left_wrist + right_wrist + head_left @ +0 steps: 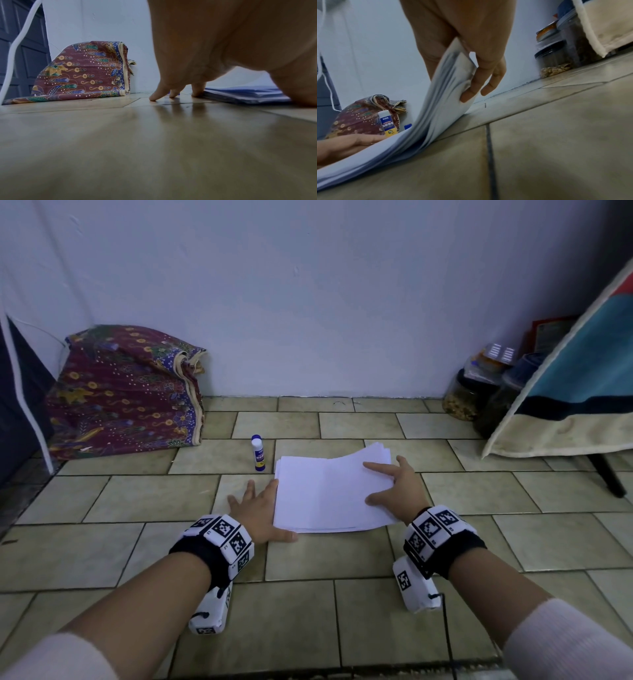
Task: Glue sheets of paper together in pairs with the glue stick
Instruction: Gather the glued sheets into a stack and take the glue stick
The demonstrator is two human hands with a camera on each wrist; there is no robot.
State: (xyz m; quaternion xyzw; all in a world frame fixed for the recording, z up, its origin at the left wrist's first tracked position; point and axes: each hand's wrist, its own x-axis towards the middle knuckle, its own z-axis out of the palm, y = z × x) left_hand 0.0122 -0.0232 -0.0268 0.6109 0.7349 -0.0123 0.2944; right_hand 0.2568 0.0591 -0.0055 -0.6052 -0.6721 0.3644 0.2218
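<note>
On the tiled floor (137, 501), the right hand (397, 491) grips the paper stack's (325, 494) 3 o'clock edge; the flat, open-fingered left hand (257, 508) should brace 9 o'clock while one sheet is peeled, capped glue stick (257, 453) waiting at 11.

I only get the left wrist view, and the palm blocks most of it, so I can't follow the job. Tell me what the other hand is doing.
Observer: The right hand grips the right edge of the paper stack, thumb on top, fingers underneath, bending that edge up off the floor.
Operator: Locate the glue stick.
Observer: The glue stick stands upright on the floor just beyond the stack's far left corner, with neither hand on it.
Operator: Give me the left hand from above.
Observer: The left hand lies flat on the floor, fingers spread, its thumb side against the stack's left edge.
</note>
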